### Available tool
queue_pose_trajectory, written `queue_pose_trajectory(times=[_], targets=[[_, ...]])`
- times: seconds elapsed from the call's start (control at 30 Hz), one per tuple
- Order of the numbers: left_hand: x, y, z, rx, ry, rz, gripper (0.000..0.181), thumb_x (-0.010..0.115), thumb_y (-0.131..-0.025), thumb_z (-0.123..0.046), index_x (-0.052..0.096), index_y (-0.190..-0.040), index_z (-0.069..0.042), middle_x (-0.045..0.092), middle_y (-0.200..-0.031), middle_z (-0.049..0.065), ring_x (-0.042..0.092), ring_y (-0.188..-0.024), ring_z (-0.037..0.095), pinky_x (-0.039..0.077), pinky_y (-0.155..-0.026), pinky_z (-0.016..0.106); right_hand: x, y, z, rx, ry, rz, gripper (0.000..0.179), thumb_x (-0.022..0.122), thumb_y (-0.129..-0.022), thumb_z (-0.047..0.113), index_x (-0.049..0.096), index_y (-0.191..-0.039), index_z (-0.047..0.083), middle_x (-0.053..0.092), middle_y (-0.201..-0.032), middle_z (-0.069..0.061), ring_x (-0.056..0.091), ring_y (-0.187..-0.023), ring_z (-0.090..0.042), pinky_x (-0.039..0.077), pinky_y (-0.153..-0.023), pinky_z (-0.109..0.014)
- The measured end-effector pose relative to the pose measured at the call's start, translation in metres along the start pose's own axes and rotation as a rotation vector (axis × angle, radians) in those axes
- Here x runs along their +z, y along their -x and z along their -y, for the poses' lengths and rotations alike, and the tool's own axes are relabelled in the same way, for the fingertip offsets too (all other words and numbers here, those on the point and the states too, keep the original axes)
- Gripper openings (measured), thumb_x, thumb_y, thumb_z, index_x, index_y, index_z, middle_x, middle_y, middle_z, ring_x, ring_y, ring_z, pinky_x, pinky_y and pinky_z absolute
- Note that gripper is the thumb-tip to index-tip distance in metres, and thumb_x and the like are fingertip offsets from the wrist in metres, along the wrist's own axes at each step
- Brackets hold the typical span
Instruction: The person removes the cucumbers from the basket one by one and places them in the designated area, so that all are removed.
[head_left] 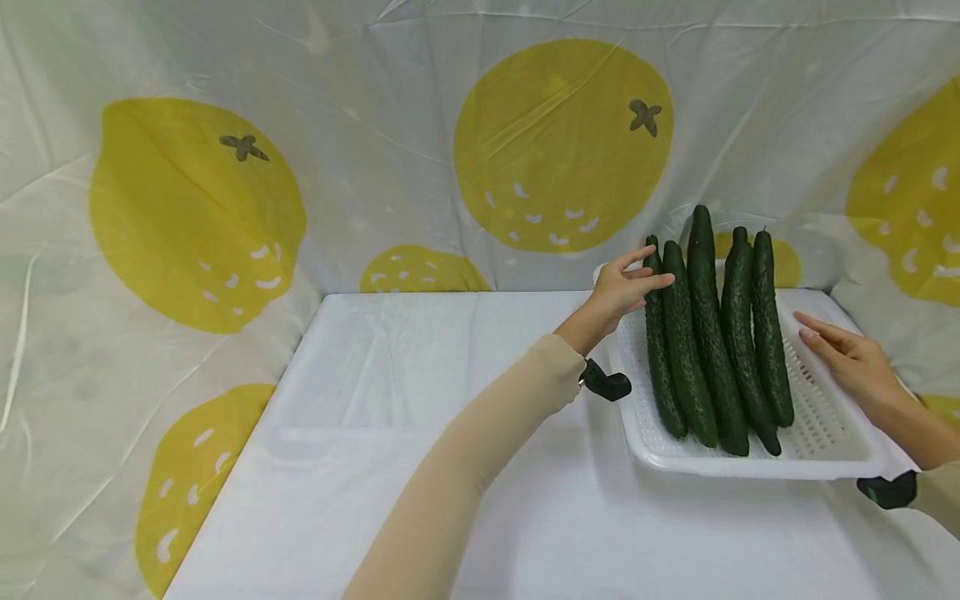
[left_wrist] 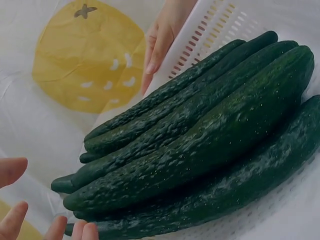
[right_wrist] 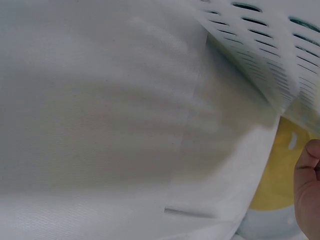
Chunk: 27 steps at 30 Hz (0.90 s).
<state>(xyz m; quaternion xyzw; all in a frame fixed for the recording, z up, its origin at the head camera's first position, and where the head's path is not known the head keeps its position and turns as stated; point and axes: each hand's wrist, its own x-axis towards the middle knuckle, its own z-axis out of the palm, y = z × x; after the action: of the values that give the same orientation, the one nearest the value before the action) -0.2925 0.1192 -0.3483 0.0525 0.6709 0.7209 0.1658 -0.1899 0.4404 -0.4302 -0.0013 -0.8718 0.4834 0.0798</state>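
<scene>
I count five long, bumpy, dark-green cucumbers (head_left: 712,333), one perforated basket (head_left: 821,421); left hand (head_left: 622,287) fingers spread, right hand (head_left: 862,367) fingers straight

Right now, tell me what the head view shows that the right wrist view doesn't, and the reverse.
Only the head view shows the left hand and the full lengths of five cucumbers. Only the right wrist view shows the slotted wall of the white basket from outside. Both show the right hand, the basket and yellow fruit print.

Room right of cucumbers (head_left: 717,350); basket wall (head_left: 846,408) beyond
</scene>
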Motion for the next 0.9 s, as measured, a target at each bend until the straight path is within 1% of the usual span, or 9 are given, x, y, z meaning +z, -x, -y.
queue_pose_trajectory(times=[0.2, 0.3, 0.37, 0.43, 0.57, 0.77, 0.8, 0.83, 0.9], targets=[[0.019, 0.0, 0.008, -0.038, -0.076, -0.075, 0.045, 0.081, -0.087, -0.015, 0.07, -0.128, -0.028, 0.063, -0.124, 0.005, 0.062, -0.096, 0.014, 0.055, -0.088, 0.036, -0.001, 0.001, -0.001, 0.016, 0.026, 0.017, 0.048, 0.051, -0.106, 0.027, 0.04, -0.152, 0.033, 0.04, -0.121, 0.044, 0.029, -0.125, 0.012, 0.027, -0.083, 0.003], [0.026, -0.001, 0.01, -0.053, -0.104, -0.09, 0.043, 0.081, -0.086, -0.015, 0.071, -0.125, -0.03, 0.062, -0.126, 0.004, 0.062, -0.102, 0.016, 0.055, -0.086, 0.035, -0.001, 0.0, -0.001, 0.015, 0.043, 0.022, 0.048, 0.05, -0.107, 0.029, 0.038, -0.153, 0.033, 0.037, -0.129, 0.039, 0.027, -0.127, 0.012, 0.025, -0.084, 0.004], [0.03, -0.001, 0.011, -0.063, -0.133, -0.099, 0.042, 0.082, -0.086, -0.016, 0.072, -0.124, -0.031, 0.062, -0.126, 0.003, 0.061, -0.11, 0.015, 0.054, -0.089, 0.036, -0.001, 0.0, 0.0, 0.015, 0.032, 0.022, 0.048, 0.05, -0.107, 0.029, 0.038, -0.153, 0.032, 0.037, -0.13, 0.039, 0.026, -0.127, 0.012, 0.025, -0.085, 0.004], [0.034, -0.002, 0.012, -0.072, -0.166, -0.099, 0.04, 0.08, -0.087, -0.016, 0.072, -0.124, -0.032, 0.062, -0.127, 0.002, 0.06, -0.109, 0.013, 0.054, -0.089, 0.036, -0.002, 0.0, 0.0, 0.014, 0.02, 0.023, 0.048, 0.05, -0.107, 0.028, 0.039, -0.153, 0.032, 0.038, -0.129, 0.04, 0.026, -0.128, 0.012, 0.025, -0.086, 0.004], [0.039, -0.004, 0.016, -0.097, -0.209, -0.088, 0.037, 0.076, -0.091, -0.014, 0.072, -0.123, -0.034, 0.061, -0.128, 0.001, 0.055, -0.08, 0.008, 0.047, -0.067, 0.03, -0.003, 0.001, -0.001, 0.022, 0.003, 0.022, 0.048, 0.05, -0.107, 0.028, 0.039, -0.153, 0.031, 0.04, -0.126, 0.042, 0.026, -0.128, 0.012, 0.025, -0.086, 0.004], [0.044, -0.005, 0.025, -0.113, -0.257, -0.07, 0.039, 0.074, -0.092, -0.011, 0.071, -0.123, -0.036, 0.058, -0.134, -0.003, 0.057, -0.084, 0.004, 0.037, -0.056, 0.027, -0.001, 0.0, -0.001, 0.027, 0.034, 0.027, 0.049, 0.05, -0.107, 0.031, 0.038, -0.154, 0.03, 0.037, -0.134, 0.036, 0.026, -0.129, 0.01, 0.026, -0.085, 0.004], [0.045, -0.006, 0.026, -0.118, -0.263, -0.067, 0.04, 0.074, -0.092, -0.011, 0.071, -0.123, -0.036, 0.059, -0.131, -0.004, 0.055, -0.074, 0.004, 0.036, -0.054, 0.026, -0.001, 0.0, -0.002, 0.024, 0.041, 0.027, 0.049, 0.05, -0.107, 0.031, 0.038, -0.154, 0.029, 0.037, -0.135, 0.035, 0.027, -0.129, 0.01, 0.027, -0.084, 0.003], [0.045, -0.006, 0.027, -0.125, -0.259, -0.057, 0.04, 0.073, -0.093, -0.01, 0.071, -0.124, -0.035, 0.062, -0.12, -0.003, 0.049, -0.062, 0.005, 0.032, -0.05, 0.026, -0.001, 0.0, -0.002, 0.024, 0.038, 0.029, 0.049, 0.05, -0.107, 0.031, 0.038, -0.154, 0.029, 0.037, -0.136, 0.034, 0.027, -0.129, 0.009, 0.027, -0.084, 0.003], [0.047, -0.007, 0.029, -0.139, -0.26, -0.04, 0.041, 0.072, -0.093, -0.009, 0.071, -0.125, -0.034, 0.064, -0.099, -0.004, 0.03, -0.045, 0.008, 0.025, -0.045, 0.026, -0.002, 0.0, -0.003, 0.021, 0.036, 0.028, 0.049, 0.05, -0.107, 0.031, 0.038, -0.154, 0.029, 0.037, -0.135, 0.035, 0.027, -0.128, 0.009, 0.027, -0.084, 0.003]])
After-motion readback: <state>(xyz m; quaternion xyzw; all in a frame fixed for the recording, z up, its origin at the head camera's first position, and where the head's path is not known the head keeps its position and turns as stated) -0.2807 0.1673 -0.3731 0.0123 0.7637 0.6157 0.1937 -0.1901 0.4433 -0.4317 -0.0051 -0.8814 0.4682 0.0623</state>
